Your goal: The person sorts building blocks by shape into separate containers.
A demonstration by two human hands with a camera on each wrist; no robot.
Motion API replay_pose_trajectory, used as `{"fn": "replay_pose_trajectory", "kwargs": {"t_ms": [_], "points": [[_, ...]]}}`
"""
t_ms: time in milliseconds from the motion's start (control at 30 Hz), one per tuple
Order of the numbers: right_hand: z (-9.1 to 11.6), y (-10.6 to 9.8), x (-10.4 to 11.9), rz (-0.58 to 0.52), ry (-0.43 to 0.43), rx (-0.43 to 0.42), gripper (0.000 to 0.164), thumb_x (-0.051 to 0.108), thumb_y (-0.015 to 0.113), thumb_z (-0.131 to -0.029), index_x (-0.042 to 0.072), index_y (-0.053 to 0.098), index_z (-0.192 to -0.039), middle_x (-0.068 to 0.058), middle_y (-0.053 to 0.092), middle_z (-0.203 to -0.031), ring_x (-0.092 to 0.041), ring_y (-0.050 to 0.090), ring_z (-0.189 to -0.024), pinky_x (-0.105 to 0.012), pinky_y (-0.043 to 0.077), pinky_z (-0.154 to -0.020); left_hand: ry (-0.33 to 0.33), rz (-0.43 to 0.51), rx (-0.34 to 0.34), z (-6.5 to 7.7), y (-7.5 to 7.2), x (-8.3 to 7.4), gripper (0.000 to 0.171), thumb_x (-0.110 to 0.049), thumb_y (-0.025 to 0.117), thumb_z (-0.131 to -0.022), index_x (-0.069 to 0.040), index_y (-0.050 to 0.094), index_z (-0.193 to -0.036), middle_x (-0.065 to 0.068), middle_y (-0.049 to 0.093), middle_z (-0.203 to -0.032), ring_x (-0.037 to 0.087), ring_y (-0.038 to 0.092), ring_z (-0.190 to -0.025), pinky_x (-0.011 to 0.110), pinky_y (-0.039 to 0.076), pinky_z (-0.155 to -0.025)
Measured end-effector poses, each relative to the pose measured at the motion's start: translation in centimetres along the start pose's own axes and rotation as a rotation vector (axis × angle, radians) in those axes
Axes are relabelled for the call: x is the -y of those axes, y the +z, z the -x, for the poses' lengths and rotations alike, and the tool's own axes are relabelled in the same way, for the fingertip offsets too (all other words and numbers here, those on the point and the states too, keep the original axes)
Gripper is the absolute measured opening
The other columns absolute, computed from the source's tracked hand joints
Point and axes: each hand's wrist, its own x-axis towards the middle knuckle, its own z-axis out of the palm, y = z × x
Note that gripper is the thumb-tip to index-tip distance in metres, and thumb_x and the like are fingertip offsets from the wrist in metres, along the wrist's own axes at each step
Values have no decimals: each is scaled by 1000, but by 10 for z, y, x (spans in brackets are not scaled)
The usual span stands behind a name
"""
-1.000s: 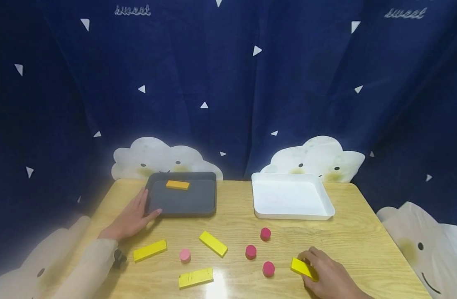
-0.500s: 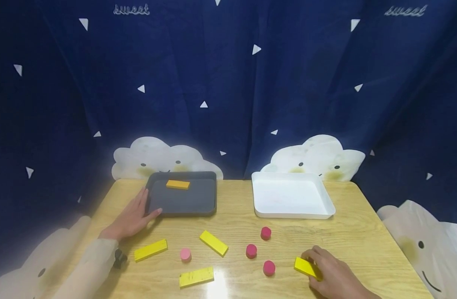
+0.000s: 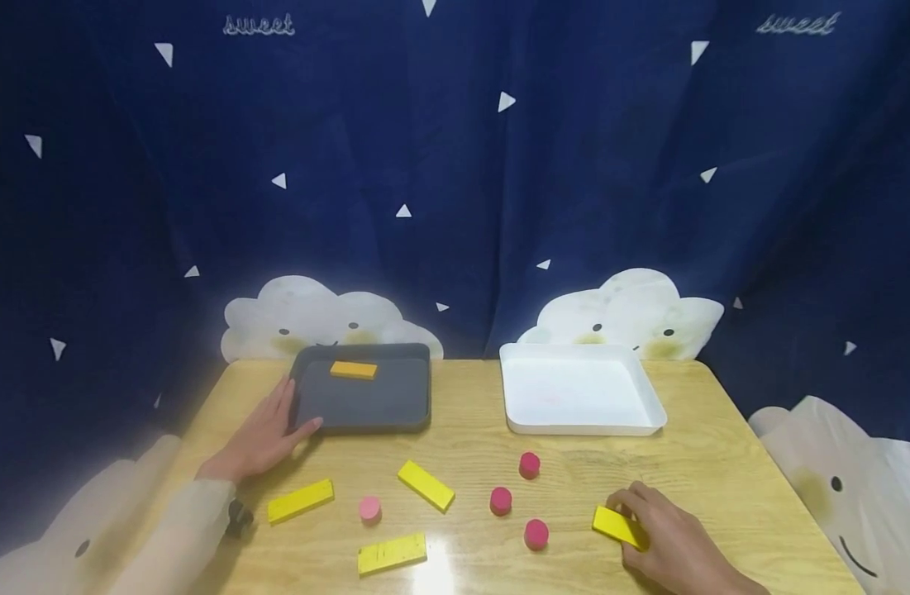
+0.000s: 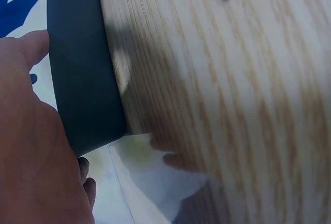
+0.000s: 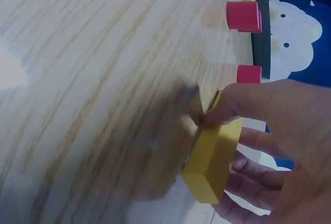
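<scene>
At the table's right front, my right hand [image 3: 672, 533] grips a yellow block [image 3: 615, 525] between thumb and fingers. The right wrist view shows that block [image 5: 211, 164] close to the wood, its near end tilted toward the camera. My left hand [image 3: 259, 434] rests on the left side and front corner of the dark grey tray [image 3: 365, 428], fingers straight and thumb over the rim. An orange block [image 3: 354, 370] lies inside that tray. In the left wrist view the hand [image 4: 36, 131] touches the tray's outer wall [image 4: 85, 69].
A white tray [image 3: 584, 429] stands at the back right. Three dark pink cylinders [image 3: 501, 501] stand mid-table. To their left are a light pink cylinder [image 3: 369, 510] and three yellow blocks [image 3: 426, 486]. A blue curtain [image 3: 455, 165] hangs behind the table.
My right hand has shifted slightly to the right with the yellow block in its grip. The left hand stays on the grey tray.
</scene>
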Motion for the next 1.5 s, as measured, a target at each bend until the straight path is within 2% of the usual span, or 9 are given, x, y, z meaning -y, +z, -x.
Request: {"fn": "replay_pose_trajectory", "kwargs": {"t_ms": [233,367,600,833,1067,1267,1500], "points": [[-1,-3,1,23,-69,-60,44,13,90,-71,24,72,-110,14,55,-98,-7,48,-84,-27,50,-71,-4,12,-6,4,0,0,105,-61,54,-107,12,8,-166,33,2,-175,56,12,-160,70,16,-128],[-3,-6,5,45,-76,-88,44,16,90,-72,25,72,-111,14,56,-102,-7,50,-87,-30,53,-76,-15,8,1,3,0,0,106,-63,53,-107,10,7,-167,32,1,-176,55,11,-160,69,15,-128],[-4,-7,11,31,-123,-134,45,13,90,-73,23,71,-112,12,57,-105,-9,50,-90,-31,53,-75,-17,2,-5,2,2,3,107,-63,54,-106,10,8,-167,32,3,-176,55,12,-160,70,16,-128],[-6,-12,16,61,-113,-184,45,11,89,-72,22,71,-112,9,58,-107,-11,51,-91,-37,57,-81,17,-5,-13,-3,10,3,105,-63,53,-107,13,10,-166,32,3,-175,55,15,-159,68,18,-128],[-19,-16,26,64,-218,-303,47,7,85,-71,20,73,-114,9,61,-106,-9,52,-91,-36,57,-81,-12,-15,-10,2,-1,-2,104,-62,53,-107,13,11,-166,34,5,-175,55,15,-159,68,18,-129],[-29,-18,27,79,-345,-444,48,4,87,-67,18,73,-111,9,60,-103,-8,52,-89,-34,54,-75,-9,-9,-9,-1,1,2,105,-64,52,-107,12,9,-166,33,4,-175,55,13,-160,68,16,-129],[-40,-27,33,103,-376,-437,46,5,87,-70,17,73,-111,8,59,-102,-9,49,-88,-30,52,-73,0,-9,-20,0,4,4,105,-63,54,-107,11,10,-167,33,5,-175,55,14,-160,69,17,-128]]}}
